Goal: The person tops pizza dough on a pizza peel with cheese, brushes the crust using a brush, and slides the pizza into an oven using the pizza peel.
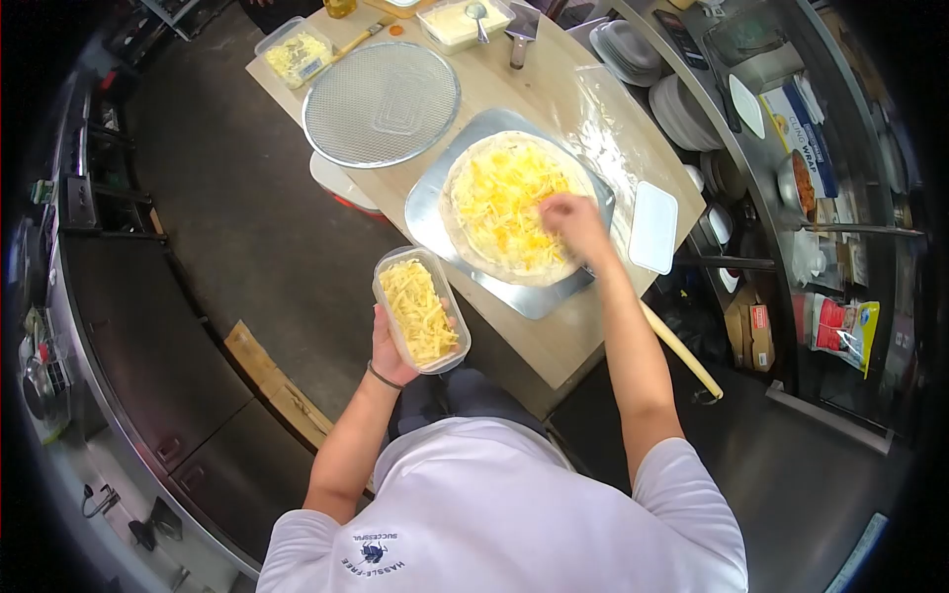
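My left hand [391, 348] holds a clear plastic container [457, 360] of shredded cheese [417, 311] from below, out past the table's near edge. My right hand [570, 219] is over the right side of a round pizza base [465, 247], its fingers curled downward and slightly blurred. Whatever those fingertips pinch is hidden. Yellow and pale shredded cheese [509, 203] covers the middle of the base, leaving a bare dough rim. Under the pizza lies a metal pizza peel [427, 212], with its wooden handle [682, 348] reaching past the table edge on the right.
A round mesh pizza screen [381, 104] overhangs the wooden table [554, 351] at left. Behind are a tub of shredded cheese [297, 57], a white tub with a spoon [455, 25] and a scraper [520, 35]. A white lid [653, 227] lies at right, beside shelves with stacked plates [682, 114].
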`<state>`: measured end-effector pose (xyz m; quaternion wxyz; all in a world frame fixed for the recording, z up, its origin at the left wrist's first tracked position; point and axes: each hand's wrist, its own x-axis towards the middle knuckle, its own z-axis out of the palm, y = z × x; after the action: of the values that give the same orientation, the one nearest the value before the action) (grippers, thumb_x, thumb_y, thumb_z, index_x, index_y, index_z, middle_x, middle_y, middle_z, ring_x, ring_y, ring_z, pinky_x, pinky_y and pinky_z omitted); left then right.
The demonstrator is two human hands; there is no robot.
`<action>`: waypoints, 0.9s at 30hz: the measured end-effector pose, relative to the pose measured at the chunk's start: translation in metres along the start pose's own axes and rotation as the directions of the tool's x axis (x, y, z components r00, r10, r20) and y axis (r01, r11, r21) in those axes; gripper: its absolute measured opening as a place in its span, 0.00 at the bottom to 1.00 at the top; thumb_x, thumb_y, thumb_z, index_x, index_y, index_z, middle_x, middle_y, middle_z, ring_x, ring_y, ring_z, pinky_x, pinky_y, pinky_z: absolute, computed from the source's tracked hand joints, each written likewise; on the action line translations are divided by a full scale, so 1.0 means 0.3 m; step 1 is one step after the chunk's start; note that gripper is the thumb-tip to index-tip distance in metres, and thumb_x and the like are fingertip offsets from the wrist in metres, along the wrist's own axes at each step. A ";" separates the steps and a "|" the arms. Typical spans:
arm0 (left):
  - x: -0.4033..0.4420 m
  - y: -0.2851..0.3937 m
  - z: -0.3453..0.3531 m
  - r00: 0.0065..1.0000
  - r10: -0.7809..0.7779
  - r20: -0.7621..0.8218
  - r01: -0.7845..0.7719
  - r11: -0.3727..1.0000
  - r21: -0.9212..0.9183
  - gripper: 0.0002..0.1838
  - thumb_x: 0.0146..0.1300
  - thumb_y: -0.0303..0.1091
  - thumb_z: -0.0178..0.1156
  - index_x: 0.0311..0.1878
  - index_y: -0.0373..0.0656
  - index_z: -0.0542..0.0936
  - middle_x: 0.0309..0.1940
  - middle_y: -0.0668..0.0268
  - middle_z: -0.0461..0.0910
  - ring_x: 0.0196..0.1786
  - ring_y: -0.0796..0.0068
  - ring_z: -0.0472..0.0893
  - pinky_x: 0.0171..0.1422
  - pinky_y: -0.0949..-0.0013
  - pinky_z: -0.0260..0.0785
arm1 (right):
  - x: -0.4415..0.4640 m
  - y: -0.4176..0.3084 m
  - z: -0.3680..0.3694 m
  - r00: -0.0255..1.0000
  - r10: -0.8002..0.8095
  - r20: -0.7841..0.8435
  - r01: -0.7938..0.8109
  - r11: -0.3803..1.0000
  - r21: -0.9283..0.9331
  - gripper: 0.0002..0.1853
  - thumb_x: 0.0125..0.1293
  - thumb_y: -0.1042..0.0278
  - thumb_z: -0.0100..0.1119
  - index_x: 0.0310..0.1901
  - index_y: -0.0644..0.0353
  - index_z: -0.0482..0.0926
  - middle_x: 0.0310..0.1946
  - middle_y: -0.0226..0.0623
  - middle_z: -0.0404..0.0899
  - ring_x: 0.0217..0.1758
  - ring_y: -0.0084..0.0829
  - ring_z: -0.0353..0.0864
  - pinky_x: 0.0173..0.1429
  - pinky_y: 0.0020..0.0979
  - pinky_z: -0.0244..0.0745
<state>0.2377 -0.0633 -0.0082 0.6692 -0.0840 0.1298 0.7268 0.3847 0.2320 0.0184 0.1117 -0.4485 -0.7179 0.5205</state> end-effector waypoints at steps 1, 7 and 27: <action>-0.008 0.007 0.004 1.000 0.016 -0.009 -0.015 1.000 0.018 0.42 0.54 0.67 0.56 0.67 0.53 0.60 0.56 0.57 0.70 0.55 0.53 0.73 0.52 0.43 0.71 | -0.008 0.002 0.044 0.996 -0.030 0.089 0.042 0.990 -0.137 0.06 0.54 0.77 0.58 0.34 0.64 0.82 0.26 0.39 0.82 0.28 0.27 0.81 0.37 0.27 0.75; -0.052 0.034 0.026 0.998 0.068 -0.003 -0.068 0.998 0.012 0.42 0.54 0.68 0.56 0.66 0.53 0.61 0.56 0.57 0.70 0.55 0.53 0.72 0.53 0.43 0.71 | 0.062 -0.048 0.083 0.984 -0.074 -0.164 0.045 0.984 -0.170 0.08 0.56 0.76 0.59 0.37 0.65 0.82 0.29 0.42 0.83 0.32 0.27 0.82 0.39 0.26 0.75; 0.079 0.136 0.194 1.000 0.028 -0.006 -0.027 0.988 0.151 0.43 0.55 0.70 0.52 0.67 0.52 0.61 0.56 0.58 0.70 0.55 0.53 0.72 0.51 0.41 0.70 | -0.230 0.085 0.210 0.897 -0.428 -0.116 0.301 0.779 -0.550 0.06 0.57 0.69 0.57 0.36 0.58 0.78 0.34 0.41 0.76 0.41 0.42 0.76 0.45 0.40 0.72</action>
<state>0.1979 -0.0261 0.0432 0.6629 -0.0344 0.1884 0.7238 0.3982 0.1403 -0.0094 0.1696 -0.3715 -0.8860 0.2194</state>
